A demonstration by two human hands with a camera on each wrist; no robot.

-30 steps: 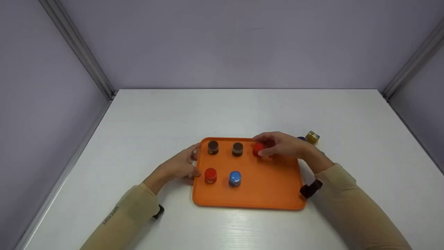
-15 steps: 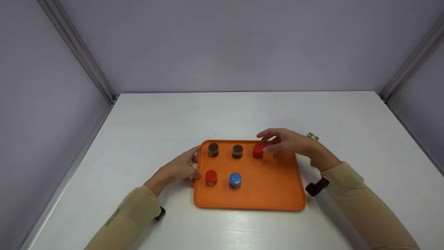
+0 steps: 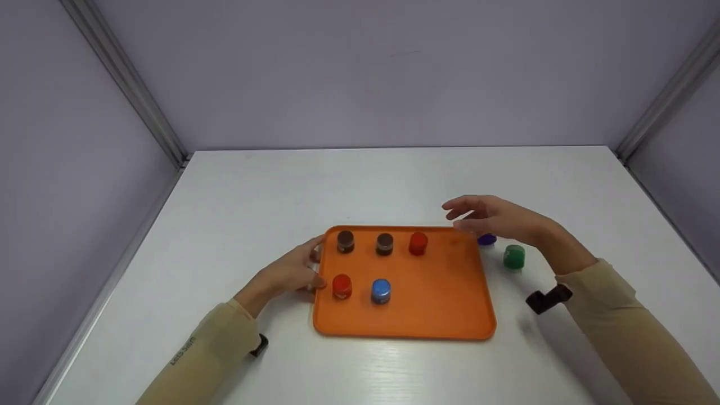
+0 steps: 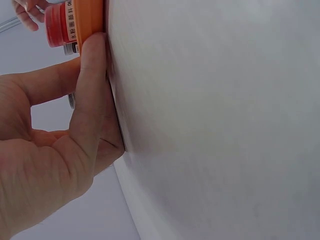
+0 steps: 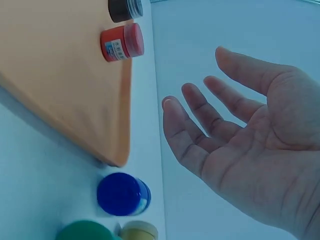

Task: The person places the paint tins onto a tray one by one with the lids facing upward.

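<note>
An orange tray (image 3: 439,304) lies on the white table. In its back row stand two brown-capped jars (image 3: 345,241) (image 3: 385,243) and a red jar (image 3: 418,243) (image 5: 122,42); a second red jar (image 3: 341,286) (image 4: 61,24) and a blue jar (image 3: 381,291) stand in front. My left hand (image 3: 292,270) (image 4: 75,120) rests against the tray's left rim, fingers straight. My right hand (image 3: 489,219) (image 5: 235,130) hovers open and empty above the tray's back right corner, over a blue-capped jar (image 3: 487,239) (image 5: 122,194).
A green jar (image 3: 513,256) (image 5: 87,231) stands on the table right of the tray, and a yellow jar (image 5: 139,231) shows only in the right wrist view. Grey walls enclose the table on three sides.
My right hand let go of the red jar in the tray's back row and drew back to the right, opening. The left hand stayed on the tray's rim.
</note>
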